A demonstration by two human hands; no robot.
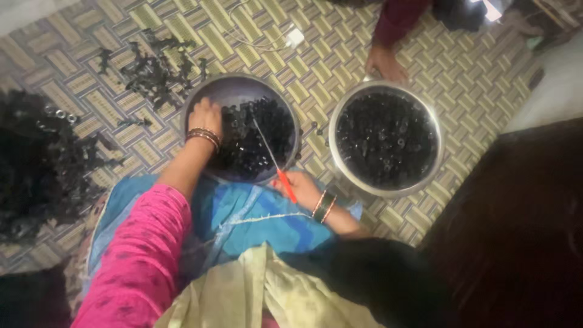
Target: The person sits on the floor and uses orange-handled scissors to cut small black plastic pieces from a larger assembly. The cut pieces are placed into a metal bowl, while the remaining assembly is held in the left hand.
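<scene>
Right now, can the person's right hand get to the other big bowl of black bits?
Probably yes. The right hand, holding a red-handled tool, sits beside the second bowl, with nothing between. Another person's hand touches only its far rim.

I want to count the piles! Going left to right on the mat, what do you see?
Big dark heap of small black parts → left hand in a metal bowl → red-handled tool → second full metal bowl.

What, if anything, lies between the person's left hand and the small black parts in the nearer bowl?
Nothing visible does: the left hand already rests in the nearer bowl, touching the black parts. The right hand holds a red-handled tool beside them.
</scene>
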